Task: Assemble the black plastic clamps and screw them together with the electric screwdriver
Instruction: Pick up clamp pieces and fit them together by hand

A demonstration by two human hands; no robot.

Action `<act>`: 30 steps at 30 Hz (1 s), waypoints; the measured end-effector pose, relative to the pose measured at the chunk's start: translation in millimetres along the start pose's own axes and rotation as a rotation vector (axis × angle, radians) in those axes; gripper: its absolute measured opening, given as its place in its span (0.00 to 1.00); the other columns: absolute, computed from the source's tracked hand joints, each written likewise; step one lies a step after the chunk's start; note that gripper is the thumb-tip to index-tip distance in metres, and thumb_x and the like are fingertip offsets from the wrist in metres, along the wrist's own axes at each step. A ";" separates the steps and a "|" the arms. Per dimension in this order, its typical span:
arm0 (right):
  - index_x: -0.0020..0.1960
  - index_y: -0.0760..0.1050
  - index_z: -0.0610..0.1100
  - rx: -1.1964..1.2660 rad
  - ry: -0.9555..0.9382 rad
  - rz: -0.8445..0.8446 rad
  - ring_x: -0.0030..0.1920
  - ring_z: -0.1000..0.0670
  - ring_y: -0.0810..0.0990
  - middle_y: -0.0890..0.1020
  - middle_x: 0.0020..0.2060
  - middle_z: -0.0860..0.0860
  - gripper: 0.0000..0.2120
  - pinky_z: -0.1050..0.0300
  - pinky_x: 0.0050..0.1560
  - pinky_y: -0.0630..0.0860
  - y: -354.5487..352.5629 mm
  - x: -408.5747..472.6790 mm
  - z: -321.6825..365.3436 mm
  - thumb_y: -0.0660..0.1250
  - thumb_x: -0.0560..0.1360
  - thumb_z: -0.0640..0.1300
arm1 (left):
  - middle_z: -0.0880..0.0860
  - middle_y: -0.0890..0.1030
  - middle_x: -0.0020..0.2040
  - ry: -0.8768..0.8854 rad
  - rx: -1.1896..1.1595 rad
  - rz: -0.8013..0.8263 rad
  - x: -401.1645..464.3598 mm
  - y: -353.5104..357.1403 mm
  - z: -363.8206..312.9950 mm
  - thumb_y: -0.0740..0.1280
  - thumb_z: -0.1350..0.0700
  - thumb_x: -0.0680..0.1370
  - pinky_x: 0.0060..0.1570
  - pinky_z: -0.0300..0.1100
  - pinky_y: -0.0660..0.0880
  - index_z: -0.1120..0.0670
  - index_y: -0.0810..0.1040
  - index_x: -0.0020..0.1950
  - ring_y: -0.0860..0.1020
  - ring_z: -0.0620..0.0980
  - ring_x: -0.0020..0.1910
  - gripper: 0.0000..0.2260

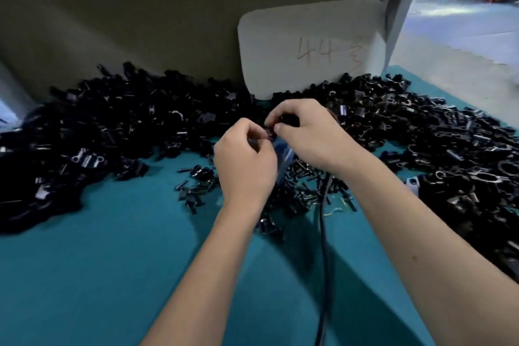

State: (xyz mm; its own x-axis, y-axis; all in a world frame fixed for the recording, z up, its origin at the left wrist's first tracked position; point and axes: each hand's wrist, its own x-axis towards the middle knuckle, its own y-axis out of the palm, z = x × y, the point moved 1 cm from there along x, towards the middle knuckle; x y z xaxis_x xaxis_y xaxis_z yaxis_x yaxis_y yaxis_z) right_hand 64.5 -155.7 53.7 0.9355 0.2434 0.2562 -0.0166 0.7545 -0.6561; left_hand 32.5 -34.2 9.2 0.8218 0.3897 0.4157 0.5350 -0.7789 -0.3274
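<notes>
Heaping across the far left of the teal-covered tabletop [92, 275] is a large pile of loose black plastic clamp halves [92, 132], far too many and too tangled to count. Nearer the middle lies a small scatter of short dark screws [196, 188], likewise uncountable. Just right of them the left hand [244, 160] has its fingers curled, thumb and forefinger pinching one end of a small black plastic clamp piece [271, 132]. That piece sits between the two hands, above the screws. The right hand [306, 132] pinches its other end from above, fingertips bent down onto it; both hands are equally close. A blue-bodied electric screwdriver [285, 154] shows beneath the hands, its black cable [324, 233] running toward the viewer. Which way the piece's long axis runs cannot be told. Farther right spreads a second big heap of black clamp parts [438, 143], behind it a grey card marked "44" [309, 48].
</notes>
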 end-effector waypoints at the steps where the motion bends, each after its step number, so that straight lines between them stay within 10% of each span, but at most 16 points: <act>1: 0.52 0.84 0.45 0.001 -0.049 0.040 0.51 0.50 0.82 0.85 0.49 0.52 0.09 0.58 0.55 0.75 14.4 2.4 9.1 0.66 0.81 0.36 | 0.46 0.80 0.39 -0.014 0.075 -0.053 5.8 -14.6 12.5 0.66 0.64 0.74 0.41 0.43 0.72 0.52 0.78 0.40 0.78 0.47 0.41 0.07; 10: 0.54 0.77 0.47 -0.081 -0.113 0.163 0.40 0.49 0.80 0.83 0.41 0.50 0.05 0.52 0.41 0.75 94.2 26.6 20.8 0.68 0.83 0.48 | 0.54 0.76 0.60 -0.123 0.653 0.159 15.7 -64.2 95.1 0.70 0.41 0.79 0.61 0.49 0.70 0.48 0.79 0.66 0.69 0.58 0.62 0.19; 17: 0.50 0.83 0.52 -0.078 -0.088 0.062 0.32 0.65 0.77 0.81 0.37 0.60 0.04 0.70 0.35 0.68 84.4 31.6 -0.5 0.70 0.80 0.44 | 0.50 0.80 0.56 -0.091 0.439 0.041 22.0 -61.0 102.7 0.75 0.44 0.76 0.60 0.46 0.71 0.48 0.82 0.60 0.73 0.54 0.60 0.15; 24: 0.67 0.80 0.52 -0.119 -0.043 0.087 0.36 0.65 0.77 0.79 0.42 0.60 0.18 0.79 0.38 0.69 80.0 28.9 -1.1 0.71 0.79 0.40 | 0.50 0.58 0.84 0.105 0.648 0.245 37.1 -45.9 99.4 0.59 0.52 0.86 0.81 0.56 0.47 0.46 0.65 0.81 0.47 0.53 0.84 0.22; 27: 0.70 0.78 0.50 -0.092 -0.045 0.080 0.30 0.71 0.72 0.68 0.32 0.66 0.21 0.80 0.36 0.65 78.8 24.2 -0.9 0.72 0.79 0.39 | 0.48 0.68 0.77 0.114 0.670 0.228 36.9 -48.1 100.4 0.62 0.52 0.84 0.81 0.58 0.46 0.48 0.75 0.71 0.58 0.54 0.80 0.16; 30: 0.70 0.77 0.51 -0.038 -0.023 0.043 0.33 0.63 0.73 0.77 0.40 0.60 0.21 0.70 0.43 0.71 74.6 21.7 -4.5 0.73 0.78 0.42 | 0.49 0.71 0.61 0.076 0.535 0.165 36.9 -48.5 98.8 0.70 0.54 0.80 0.68 0.54 0.70 0.48 0.76 0.63 0.75 0.53 0.58 0.12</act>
State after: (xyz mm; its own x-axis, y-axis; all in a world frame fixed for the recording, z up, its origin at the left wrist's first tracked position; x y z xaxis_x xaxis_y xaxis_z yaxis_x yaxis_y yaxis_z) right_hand 85.2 -96.9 7.1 0.9256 0.2895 0.2438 -0.0424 0.7194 -0.6933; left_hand 56.3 66.6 -43.4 0.8969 0.2320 0.3766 0.4423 -0.4607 -0.7695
